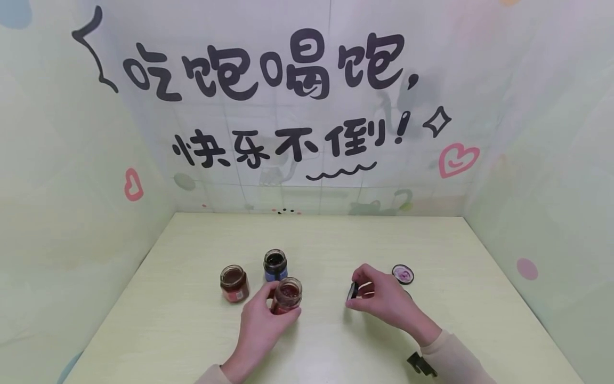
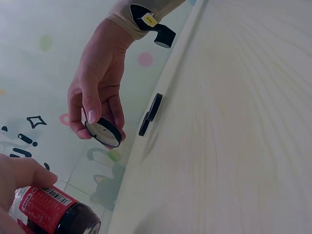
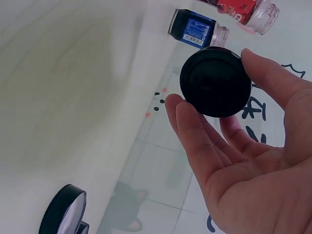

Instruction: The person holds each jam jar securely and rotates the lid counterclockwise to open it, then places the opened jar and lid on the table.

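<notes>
My left hand (image 1: 259, 322) grips a glass jar (image 1: 289, 294) with a red label and an uncovered mouth, fingers and thumb round its sides. In the left wrist view the label's barcode shows, with dark contents behind the glass. To the right, my right hand (image 1: 386, 300) pinches a black jar lid (image 3: 215, 82) by its rim between thumb and fingers. The lid stands on edge, its pale inner side visible in the left wrist view. Just behind the held jar is a blue-labelled jar (image 1: 275, 266), also uncovered. Another uncovered red-labelled jar (image 1: 235, 285) stands left of it.
On the table behind my right hand lies a black-rimmed lid (image 1: 403, 274), inner side up. A second lid (image 2: 144, 125) lies beside it, mostly hidden by the hand in the head view. Printed cloth walls (image 1: 307, 197) enclose the table's back and sides.
</notes>
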Tool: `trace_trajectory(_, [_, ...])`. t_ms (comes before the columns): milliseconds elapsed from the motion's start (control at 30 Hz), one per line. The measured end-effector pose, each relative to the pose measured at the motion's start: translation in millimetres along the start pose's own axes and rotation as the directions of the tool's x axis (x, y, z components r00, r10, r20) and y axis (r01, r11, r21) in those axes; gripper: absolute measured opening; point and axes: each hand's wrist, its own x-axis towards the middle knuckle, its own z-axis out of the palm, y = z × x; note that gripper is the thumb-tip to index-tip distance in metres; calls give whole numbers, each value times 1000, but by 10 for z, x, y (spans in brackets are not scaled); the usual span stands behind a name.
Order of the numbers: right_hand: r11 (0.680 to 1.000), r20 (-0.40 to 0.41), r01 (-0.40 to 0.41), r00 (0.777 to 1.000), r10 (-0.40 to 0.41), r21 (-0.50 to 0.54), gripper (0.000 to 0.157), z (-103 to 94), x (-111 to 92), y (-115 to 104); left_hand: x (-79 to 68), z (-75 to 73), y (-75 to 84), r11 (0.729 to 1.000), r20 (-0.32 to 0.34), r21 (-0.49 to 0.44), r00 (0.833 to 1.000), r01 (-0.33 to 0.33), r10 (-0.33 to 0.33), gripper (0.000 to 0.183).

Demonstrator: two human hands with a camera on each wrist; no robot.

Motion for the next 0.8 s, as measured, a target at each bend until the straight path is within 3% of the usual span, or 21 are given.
trace_trajectory(333, [999, -26, -12, 1000, 11, -50, 47, -26, -10, 105, 3, -58, -86, 1000, -18, 3, 1000, -5, 5, 57])
trace_trajectory(800, [992, -90, -72, 994, 62, -108, 48, -54, -32, 232, 6, -150, -187, 999, -14, 0, 999, 41, -41, 61])
